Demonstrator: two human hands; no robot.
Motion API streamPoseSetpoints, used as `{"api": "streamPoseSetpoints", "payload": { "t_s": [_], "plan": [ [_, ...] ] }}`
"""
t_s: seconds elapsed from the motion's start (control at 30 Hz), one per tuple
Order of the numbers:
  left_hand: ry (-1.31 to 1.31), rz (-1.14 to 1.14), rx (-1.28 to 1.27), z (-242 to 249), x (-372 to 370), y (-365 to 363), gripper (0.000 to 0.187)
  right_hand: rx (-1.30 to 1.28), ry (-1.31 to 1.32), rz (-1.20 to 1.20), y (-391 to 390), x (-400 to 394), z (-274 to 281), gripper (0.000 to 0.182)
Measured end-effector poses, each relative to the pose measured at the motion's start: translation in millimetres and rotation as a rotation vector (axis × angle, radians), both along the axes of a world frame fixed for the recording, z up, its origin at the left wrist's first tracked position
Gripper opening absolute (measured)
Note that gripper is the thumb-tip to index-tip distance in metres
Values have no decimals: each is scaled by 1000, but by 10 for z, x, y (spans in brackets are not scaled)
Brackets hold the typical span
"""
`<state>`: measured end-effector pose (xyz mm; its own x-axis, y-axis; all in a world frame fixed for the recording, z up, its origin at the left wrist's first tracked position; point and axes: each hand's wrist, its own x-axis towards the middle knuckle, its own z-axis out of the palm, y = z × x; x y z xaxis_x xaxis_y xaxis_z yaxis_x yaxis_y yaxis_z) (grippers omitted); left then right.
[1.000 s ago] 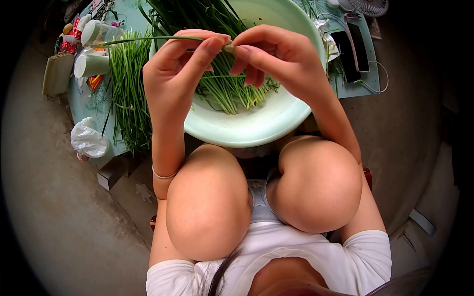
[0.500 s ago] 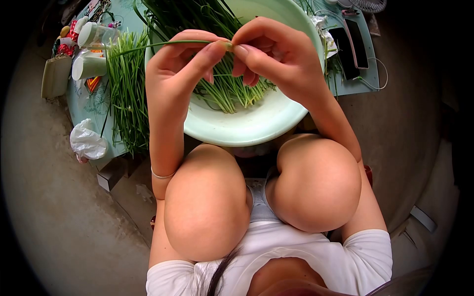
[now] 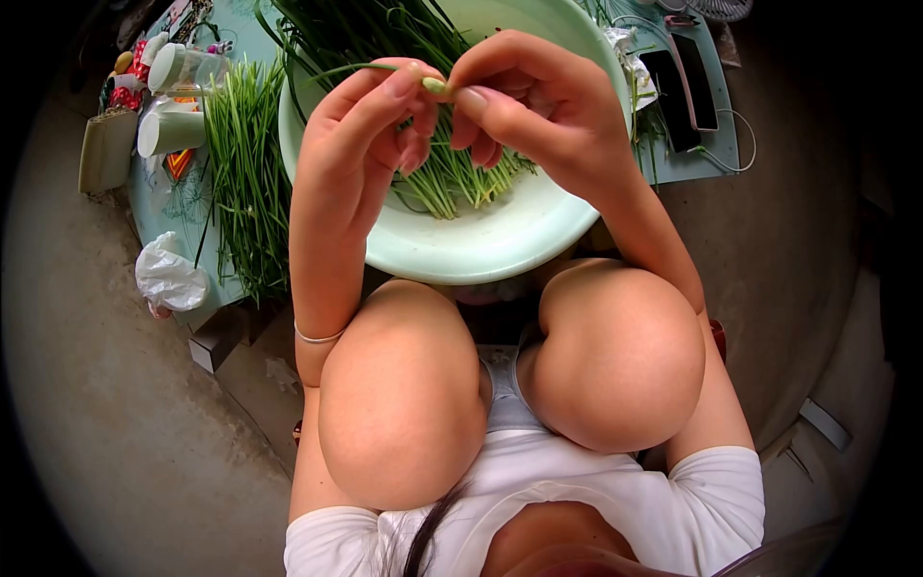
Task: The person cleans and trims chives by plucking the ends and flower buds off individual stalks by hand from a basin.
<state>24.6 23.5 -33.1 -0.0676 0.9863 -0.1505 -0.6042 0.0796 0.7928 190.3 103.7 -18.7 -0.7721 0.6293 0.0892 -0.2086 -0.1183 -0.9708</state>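
Observation:
My left hand (image 3: 346,144) pinches a thin green chive stalk (image 3: 358,67) between thumb and fingers, just behind its swollen pale tip (image 3: 435,86). The stalk trails off to the left over the knuckles. On the other side of that tip, my right hand (image 3: 548,111) is closed, thumb against index finger, at the tip's end; the fingers cover whatever part it grips. Both hands are above a pale green basin (image 3: 481,258). Inside the basin lies a bunch of chives (image 3: 447,183), cut ends toward me.
Left of the basin, another pile of chives (image 3: 245,183) hangs over the table edge. Beyond it are clear cups (image 3: 173,130) and a crumpled white plastic bag (image 3: 171,274). Phones (image 3: 678,96) with a white cable lie at the right. My knees are just below the basin.
My left hand has turned and drawn slightly away to the left, its lower fingers now more visible. The pale tip shows more between the hands. My right hand stays nearly in place.

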Motion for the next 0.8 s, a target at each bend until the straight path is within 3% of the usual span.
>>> {"api": "streamPoseSetpoints", "payload": {
  "t_s": [0.23, 0.4, 0.67, 0.8],
  "plan": [
    [-215, -103, -12, -19, -24, 8, 20, 67, 18, -11, -11, -12, -38, 11],
    [-149, -147, 44, 0, -58, -9, 21, 196, -35, -24, -2, -11, -15, 12],
    [-47, -125, 8, 51, -54, -39, 18, 688, -100, -177, 50, 17, -21, 12],
    [-51, -69, 5, 53, -26, -30, 15, 711, -64, -286, 41, -26, -58, 11]
  ]
}}
